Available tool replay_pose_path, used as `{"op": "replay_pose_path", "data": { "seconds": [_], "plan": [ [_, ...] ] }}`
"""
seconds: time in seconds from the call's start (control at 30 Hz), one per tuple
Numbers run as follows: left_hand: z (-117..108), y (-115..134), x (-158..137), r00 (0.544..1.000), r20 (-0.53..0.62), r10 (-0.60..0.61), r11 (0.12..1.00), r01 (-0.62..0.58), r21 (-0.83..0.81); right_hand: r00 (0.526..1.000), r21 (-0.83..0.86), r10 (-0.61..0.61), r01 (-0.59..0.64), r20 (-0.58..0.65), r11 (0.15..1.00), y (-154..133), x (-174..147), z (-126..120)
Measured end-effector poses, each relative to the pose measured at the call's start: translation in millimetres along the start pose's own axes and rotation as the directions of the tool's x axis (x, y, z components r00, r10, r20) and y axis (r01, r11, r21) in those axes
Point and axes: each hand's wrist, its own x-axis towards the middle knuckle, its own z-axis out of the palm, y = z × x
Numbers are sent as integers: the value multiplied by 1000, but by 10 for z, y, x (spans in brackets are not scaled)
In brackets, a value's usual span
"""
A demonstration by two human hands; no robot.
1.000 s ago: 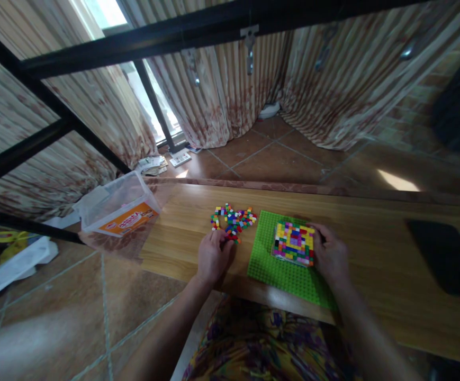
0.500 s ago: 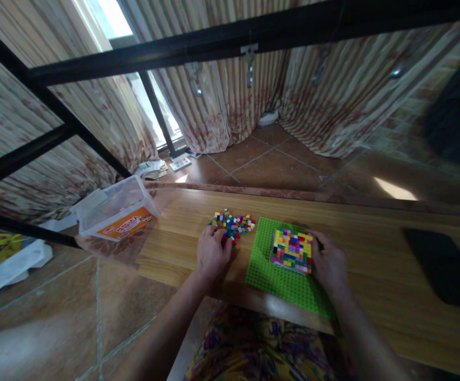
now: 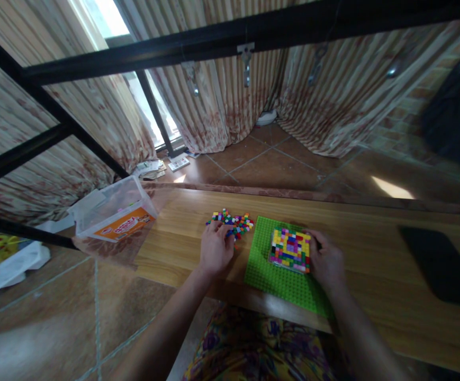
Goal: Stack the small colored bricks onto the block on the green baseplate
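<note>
On the wooden table lies a loose heap of tiny coloured toy bricks [image 3: 242, 226]. My left hand [image 3: 217, 247] reaches over its near left side, fingers bent and apart from the thumb; the fingertips are partly hidden among the pieces. To the right, a green studded baseplate [image 3: 259, 267] carries a squarish multicoloured block of toy bricks [image 3: 291, 250], with yellow, purple, red and green pieces on top. My right hand [image 3: 327, 262] grips this block at its right edge, index finger near the far corner and thumb along the side.
A clear plastic tub [image 3: 114, 211] with an orange label stands left of the table. A dark flat object [image 3: 438, 264] lies at the table's right. Black metal bars [image 3: 214, 47] with hanging clips cross in front of striped curtains.
My left hand has shifted slightly over the heap and its fingers have moved among the bricks. My right hand stays at the block; the view has turned very slightly.
</note>
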Motion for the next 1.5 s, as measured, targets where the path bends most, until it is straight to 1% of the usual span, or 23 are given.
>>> {"op": "replay_pose_path", "data": {
  "seconds": [0.17,0.3,0.4,0.47,0.5,0.53,0.6,0.67,0.7,0.73,0.77,0.8,0.87,0.93,0.97,1.03,1.1,1.13,1.2,1.3,1.37,1.43,1.5],
  "plan": [
    [83,26,54,997,53,57,998,-57,2,1000,12,-1,1,-8,1000,21,-7,13],
    [53,33,67,997,48,57,997,-55,-54,1000,12,-3,3,-5,1000,41,-5,20],
    [-11,51,56,998,59,-33,979,44,-198,1000,15,-1,1,-4,1000,26,-2,15],
    [-47,79,35,986,104,-134,911,164,-378,1000,20,3,-3,1,1000,3,0,8],
    [-61,100,20,971,144,-188,836,236,-496,1000,22,5,-5,1,1000,-9,1,4],
    [-75,126,2,950,200,-240,724,313,-615,1000,24,7,-7,0,1000,-21,2,1],
    [-106,188,-39,884,349,-310,410,455,-790,1000,24,8,-8,-2,1000,-41,4,-6],
    [-150,255,-82,805,502,-317,92,553,-828,1000,25,4,-4,-5,1000,-55,2,-9],
    [-176,286,-101,771,560,-303,-27,581,-814,1000,26,1,-1,-5,1000,-60,0,-8],
    [-202,314,-118,745,602,-286,-116,597,-794,1000,27,-2,2,-5,1000,-62,-2,-6],
    [-228,337,-131,725,634,-267,-182,609,-772,1000,28,-6,6,-4,1000,-61,-5,-3],
    [-251,356,-142,711,658,-250,-227,617,-753,1000,32,-8,8,-3,999,-57,-6,0],
    [-285,384,-154,697,680,-227,-270,626,-732,1000,54,-2,2,-3,999,-39,1,0],
    [-305,405,-160,702,676,-226,-261,625,-736,999,116,39,-36,-23,993,-22,25,-26],
    [-312,417,-162,713,661,-234,-236,618,-750,996,155,77,-70,-44,985,-25,42,-55],
    [-323,453,-164,751,609,-255,-140,594,-792,983,218,155,-130,-101,967,-87,73,-144],
    [-335,509,-166,797,547,-256,-10,564,-826,974,243,174,-135,-147,961,-250,75,-260],
    [-341,544,-168,817,522,-245,51,548,-835,982,258,135,-97,-134,961,-369,57,-316],
    [-349,623,-178,845,492,-208,149,524,-839,1000,271,5,3,-29,963,-650,-19,-396],
    [-347,738,-217,872,469,-140,248,490,-836,979,358,-156,99,134,929,-1028,-200,-394],
    [-337,794,-260,883,464,-74,296,464,-835,970,407,-183,105,157,908,-1162,-330,-333],
    [-327,827,-313,891,454,-11,334,431,-838,976,436,-143,59,163,898,-1201,-445,-267],
    [-320,844,-363,895,445,16,375,407,-833,981,443,-77,-9,176,896,-1185,-538,-228]
  ]
}}
